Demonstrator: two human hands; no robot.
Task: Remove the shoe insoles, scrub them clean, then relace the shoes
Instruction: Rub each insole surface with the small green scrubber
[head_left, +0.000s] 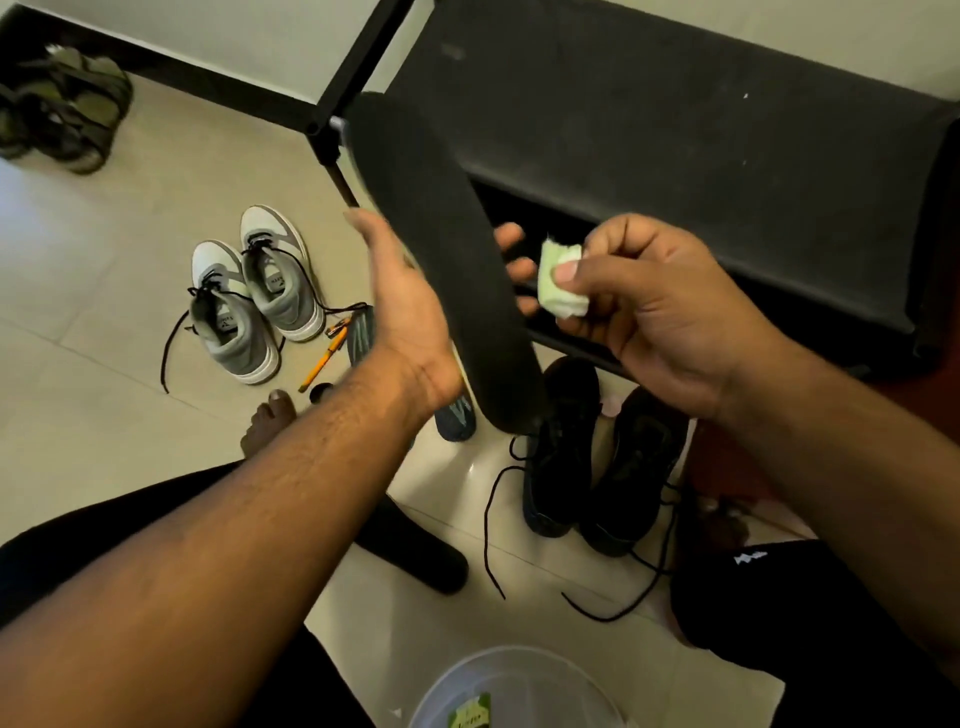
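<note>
Black insole (441, 249) clasped in left hand (410, 317) grip; right hand (649, 306) pinches green sponge (558, 286)

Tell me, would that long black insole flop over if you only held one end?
Probably it bends but does not flop: the black insole stands up from the left hand with only a gentle curve. It looks thin, so likely light. The right hand pinches a pale green sponge beside it, so a wet insole might get slippery.

Black insole (447, 260) tilted above unlaced black shoes (597, 457).
</note>
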